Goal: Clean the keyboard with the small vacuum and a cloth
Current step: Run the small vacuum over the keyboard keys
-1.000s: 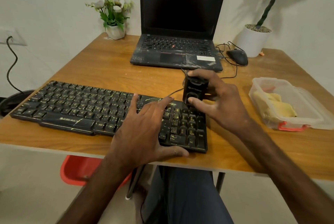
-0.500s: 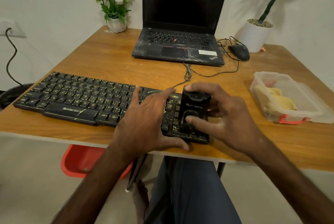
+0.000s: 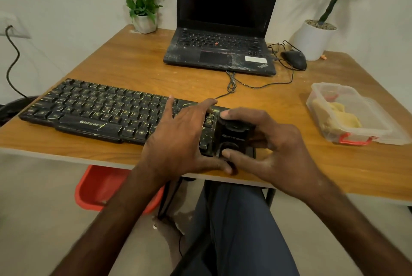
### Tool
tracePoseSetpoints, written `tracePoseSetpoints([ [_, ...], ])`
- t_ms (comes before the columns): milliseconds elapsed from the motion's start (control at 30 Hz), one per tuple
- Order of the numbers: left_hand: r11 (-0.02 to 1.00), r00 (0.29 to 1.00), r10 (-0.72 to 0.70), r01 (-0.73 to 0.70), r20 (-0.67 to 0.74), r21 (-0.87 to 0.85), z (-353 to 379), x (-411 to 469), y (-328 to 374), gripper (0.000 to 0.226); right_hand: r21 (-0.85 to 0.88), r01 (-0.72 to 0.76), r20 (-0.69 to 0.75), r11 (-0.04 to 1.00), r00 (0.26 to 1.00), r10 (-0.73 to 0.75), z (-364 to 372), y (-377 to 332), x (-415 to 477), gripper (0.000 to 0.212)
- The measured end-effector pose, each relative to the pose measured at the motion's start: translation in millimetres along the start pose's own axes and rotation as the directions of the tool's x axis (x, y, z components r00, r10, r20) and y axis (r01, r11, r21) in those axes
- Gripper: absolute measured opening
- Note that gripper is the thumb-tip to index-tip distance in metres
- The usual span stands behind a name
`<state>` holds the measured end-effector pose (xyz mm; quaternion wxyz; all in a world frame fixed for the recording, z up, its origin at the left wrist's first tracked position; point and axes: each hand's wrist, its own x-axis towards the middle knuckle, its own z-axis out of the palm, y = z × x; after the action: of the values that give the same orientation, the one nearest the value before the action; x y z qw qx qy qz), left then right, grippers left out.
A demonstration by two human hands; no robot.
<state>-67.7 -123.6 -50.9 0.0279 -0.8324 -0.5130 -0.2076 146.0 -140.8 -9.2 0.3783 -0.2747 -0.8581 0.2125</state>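
Note:
A black keyboard (image 3: 95, 113) with yellowish smears lies along the front edge of the wooden table (image 3: 138, 63). My left hand (image 3: 178, 139) presses flat on its right part, fingers spread, thumb at the front edge. My right hand (image 3: 272, 148) grips the small black vacuum (image 3: 234, 135), which stands on the keyboard's right end over the number pad. A yellow cloth (image 3: 343, 117) lies inside a clear plastic box (image 3: 361, 133) at the right.
An open black laptop (image 3: 220, 52) stands at the back, a wired mouse (image 3: 294, 59) beside it. A small flower pot (image 3: 143, 23) and a white plant pot (image 3: 314, 39) sit at the far corners. A red stool (image 3: 98, 188) is under the table.
My right hand has drawn the vacuum toward me, from the top of the number pad down to its near rows. My left hand stays pressed on the keyboard.

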Motion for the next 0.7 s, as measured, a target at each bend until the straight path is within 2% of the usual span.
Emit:
tracePoseSetpoints([
  [133, 1.000, 0.999, 0.016, -0.016, -0.049, -0.008, 0, 0, 2, 0.125, -0.164, -0.018, -0.014, 0.986, 1.000, 0.016, 2, 9, 23, 0.062],
  [367, 1.000, 0.996, -0.024, 0.024, 0.086, -0.003, -2, 2, -3, 0.133, -0.121, 0.054, 0.116, 0.991, 0.992, -0.040, -1, -3, 11, 0.057],
  [500, 1.000, 1.000, 0.003, -0.003, 0.020, -0.015, 0, 1, -1, 0.131, -0.133, 0.007, 0.056, 0.991, 0.998, 0.000, -1, 2, 19, 0.059],
  [600, 1.000, 1.000, -0.004, 0.004, 0.030, -0.010, 0, 1, -2, 0.133, -0.105, -0.013, 0.110, 0.994, 0.994, 0.024, -5, -2, 17, 0.059],
  [700, 1.000, 1.000, -0.007, 0.007, 0.002, -0.014, 1, 1, -2, 0.135, -0.155, -0.046, 0.169, 0.987, 0.983, 0.073, -24, -8, 13, 0.060],
])
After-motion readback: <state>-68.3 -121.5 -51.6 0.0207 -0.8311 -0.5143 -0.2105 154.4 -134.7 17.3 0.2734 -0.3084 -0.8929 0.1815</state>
